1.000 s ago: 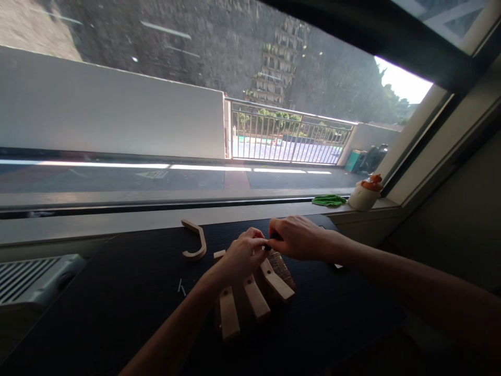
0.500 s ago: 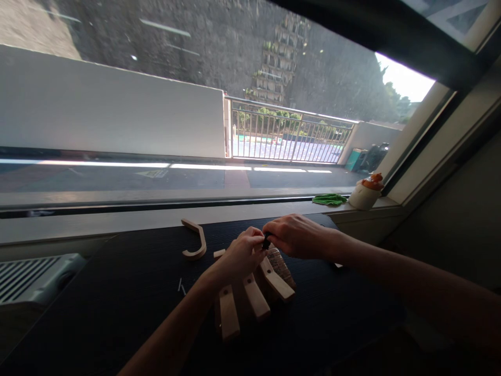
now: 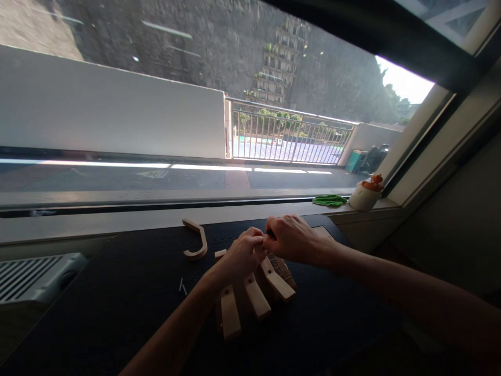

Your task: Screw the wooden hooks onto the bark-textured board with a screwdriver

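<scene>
My left hand (image 3: 245, 253) and my right hand (image 3: 289, 239) meet above a wooden assembly (image 3: 254, 297) of several pale slats fanned out on the dark table (image 3: 117, 303). The left fingers are pinched on the top end of one slat. My right hand is closed round a small dark object (image 3: 271, 235), mostly hidden, pressed against the left fingertips. A curved wooden piece (image 3: 195, 240) lies loose to the left of the hands. Two tiny pale pins (image 3: 181, 285) lie on the table nearer me.
A window sill behind the table carries a green cloth (image 3: 329, 200) and a white pot with an orange top (image 3: 365, 194) at the right. A radiator grille (image 3: 35, 277) sits at the far left. The window frame (image 3: 430, 146) slants down on the right.
My right hand has shifted slightly and closed more over the small dark object, which showed more half a second ago. The slats and curved piece have not moved.
</scene>
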Tool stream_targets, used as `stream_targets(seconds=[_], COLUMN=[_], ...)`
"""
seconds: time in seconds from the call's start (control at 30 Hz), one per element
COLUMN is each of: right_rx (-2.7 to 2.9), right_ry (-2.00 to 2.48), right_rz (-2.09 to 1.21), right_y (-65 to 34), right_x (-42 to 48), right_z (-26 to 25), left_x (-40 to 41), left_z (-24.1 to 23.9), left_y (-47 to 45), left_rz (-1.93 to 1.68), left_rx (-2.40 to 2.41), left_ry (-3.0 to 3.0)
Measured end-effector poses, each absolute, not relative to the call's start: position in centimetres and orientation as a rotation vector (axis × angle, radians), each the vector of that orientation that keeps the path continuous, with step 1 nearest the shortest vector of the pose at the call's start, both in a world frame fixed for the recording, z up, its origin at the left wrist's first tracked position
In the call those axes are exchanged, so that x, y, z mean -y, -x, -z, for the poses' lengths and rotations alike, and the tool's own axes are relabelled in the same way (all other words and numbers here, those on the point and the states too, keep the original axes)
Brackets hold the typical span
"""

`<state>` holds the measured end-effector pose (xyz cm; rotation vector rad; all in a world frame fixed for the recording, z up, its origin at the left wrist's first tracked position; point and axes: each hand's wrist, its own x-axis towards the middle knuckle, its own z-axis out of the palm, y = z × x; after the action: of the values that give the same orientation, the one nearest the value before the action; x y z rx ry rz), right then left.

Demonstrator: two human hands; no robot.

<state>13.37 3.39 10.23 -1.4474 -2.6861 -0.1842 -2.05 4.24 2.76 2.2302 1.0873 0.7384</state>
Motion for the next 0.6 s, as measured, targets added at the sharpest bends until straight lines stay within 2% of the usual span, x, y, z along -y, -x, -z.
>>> stream_targets(seconds=[0.27, 0.6], right_rx=[2.97, 2.946], right_ry=[0.942, 0.833], right_rz=[0.007, -0.095], right_y=[-15.3, -15.4], right_x=[-3.6, -4.4], right_z=[-12.1, -11.4], left_x=[-4.4, -4.3], left_z=[-2.3, -2.3], left_y=[2.1, 2.0], left_rz=[-0.754, -0.757], left_rx=[-1.079, -1.064], left_ry=[-2.202, -2.133])
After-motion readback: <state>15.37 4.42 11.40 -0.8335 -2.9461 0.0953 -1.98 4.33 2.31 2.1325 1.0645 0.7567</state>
